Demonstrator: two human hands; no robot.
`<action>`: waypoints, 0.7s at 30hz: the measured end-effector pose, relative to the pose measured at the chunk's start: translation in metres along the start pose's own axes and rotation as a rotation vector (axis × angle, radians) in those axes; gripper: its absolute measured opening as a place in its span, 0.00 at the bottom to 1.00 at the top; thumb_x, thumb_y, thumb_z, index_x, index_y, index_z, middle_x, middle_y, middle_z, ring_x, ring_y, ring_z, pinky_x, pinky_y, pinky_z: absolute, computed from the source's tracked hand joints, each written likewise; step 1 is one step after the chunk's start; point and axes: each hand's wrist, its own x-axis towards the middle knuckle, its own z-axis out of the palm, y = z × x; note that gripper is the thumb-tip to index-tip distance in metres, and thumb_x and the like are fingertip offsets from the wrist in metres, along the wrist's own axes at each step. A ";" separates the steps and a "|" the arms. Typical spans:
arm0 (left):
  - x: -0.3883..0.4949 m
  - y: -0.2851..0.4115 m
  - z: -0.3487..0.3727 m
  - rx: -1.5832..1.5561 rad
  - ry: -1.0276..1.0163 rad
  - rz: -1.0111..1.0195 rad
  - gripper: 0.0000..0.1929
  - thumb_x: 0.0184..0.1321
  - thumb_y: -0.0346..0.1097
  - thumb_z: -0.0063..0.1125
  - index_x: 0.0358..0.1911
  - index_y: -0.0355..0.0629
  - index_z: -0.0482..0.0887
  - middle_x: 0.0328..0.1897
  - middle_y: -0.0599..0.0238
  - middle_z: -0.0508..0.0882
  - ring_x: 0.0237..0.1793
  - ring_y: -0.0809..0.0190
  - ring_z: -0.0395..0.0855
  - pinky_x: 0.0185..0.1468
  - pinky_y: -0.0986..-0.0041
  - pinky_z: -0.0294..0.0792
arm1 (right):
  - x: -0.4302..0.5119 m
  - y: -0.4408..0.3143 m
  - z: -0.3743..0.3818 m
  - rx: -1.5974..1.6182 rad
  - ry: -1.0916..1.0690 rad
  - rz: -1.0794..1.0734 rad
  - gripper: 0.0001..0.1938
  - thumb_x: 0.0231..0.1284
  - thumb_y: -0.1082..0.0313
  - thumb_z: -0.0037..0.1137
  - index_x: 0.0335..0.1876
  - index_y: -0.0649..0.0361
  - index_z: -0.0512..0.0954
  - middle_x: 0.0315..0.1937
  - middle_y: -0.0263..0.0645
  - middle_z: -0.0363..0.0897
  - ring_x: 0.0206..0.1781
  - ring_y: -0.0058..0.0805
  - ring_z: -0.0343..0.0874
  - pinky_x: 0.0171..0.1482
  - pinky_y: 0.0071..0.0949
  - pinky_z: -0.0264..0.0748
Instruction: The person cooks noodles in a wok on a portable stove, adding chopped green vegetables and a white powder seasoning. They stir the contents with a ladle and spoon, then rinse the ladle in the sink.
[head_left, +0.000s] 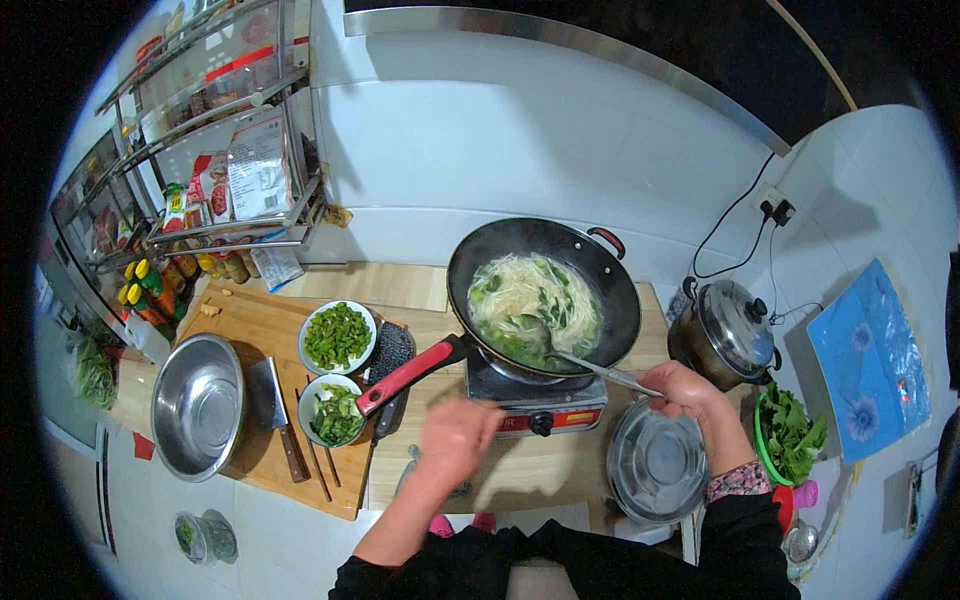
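My right hand (684, 388) grips the handle of a metal ladle (600, 369). The ladle's bowl is dipped into pale noodles (517, 289) and green leaves in broth, inside a black wok (619, 300). Under the wok is a portable gas stove (517, 424) with a black knob. My left hand (461, 439) hovers in front of the stove, left of the knob; it is blurred and its fingers are not clear. The wok's red and black handle (409, 375) points left, over the rim of a white bowl of chopped greens (330, 412).
A wooden cutting board (262, 315) carries a steel basin (199, 405), a cleaver (277, 420), chopsticks (319, 469) and a bowl of chopped green peppers (337, 337). At right are a glass lid (660, 461), a lidded pot (724, 330) and a green basket of leaves (787, 431).
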 end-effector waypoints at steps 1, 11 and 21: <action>0.010 -0.001 -0.023 0.120 0.093 0.045 0.08 0.47 0.31 0.61 0.32 0.42 0.80 0.34 0.61 0.82 0.35 0.50 0.78 0.40 0.62 0.68 | 0.001 0.002 -0.001 0.053 -0.036 -0.007 0.14 0.64 0.58 0.47 0.31 0.62 0.75 0.15 0.34 0.67 0.11 0.16 0.58 0.13 0.17 0.48; 0.006 -0.066 -0.056 0.481 -0.156 -0.482 0.19 0.59 0.52 0.48 0.36 0.41 0.77 0.33 0.55 0.80 0.36 0.49 0.78 0.37 0.57 0.68 | 0.050 -0.013 -0.018 -0.295 0.318 -0.234 0.16 0.62 0.55 0.47 0.35 0.62 0.75 0.18 0.40 0.74 0.17 0.27 0.72 0.21 0.27 0.67; 0.000 -0.079 -0.050 0.376 -0.099 -0.397 0.18 0.59 0.51 0.49 0.23 0.42 0.73 0.20 0.55 0.79 0.24 0.47 0.78 0.27 0.58 0.68 | 0.088 -0.035 0.001 -0.782 0.712 -0.280 0.16 0.61 0.57 0.44 0.44 0.60 0.77 0.41 0.49 0.78 0.43 0.46 0.77 0.44 0.43 0.73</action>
